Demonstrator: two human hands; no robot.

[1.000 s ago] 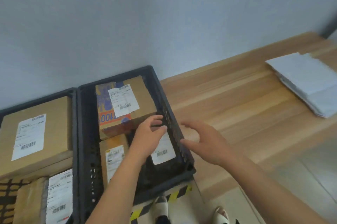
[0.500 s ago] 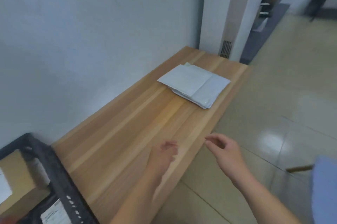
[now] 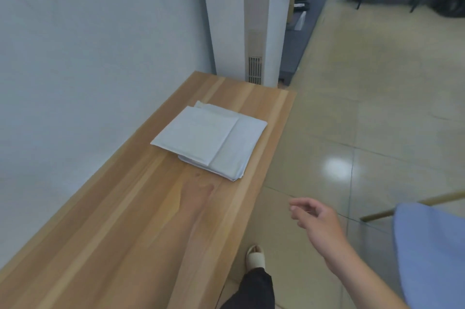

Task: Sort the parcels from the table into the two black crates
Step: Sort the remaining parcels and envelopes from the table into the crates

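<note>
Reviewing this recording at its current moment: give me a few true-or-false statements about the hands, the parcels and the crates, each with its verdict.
1. A stack of flat white parcels lies on the wooden table. True.
2. The right hand has a parcel in its grip. False: it holds nothing, its fingers are loosely curled, and it is over the floor beside the table.
3. The left hand is over the table, near the stack's closer edge. True, though it is motion-blurred.
4. Both black crates are in view. False: neither shows in this picture.
</note>
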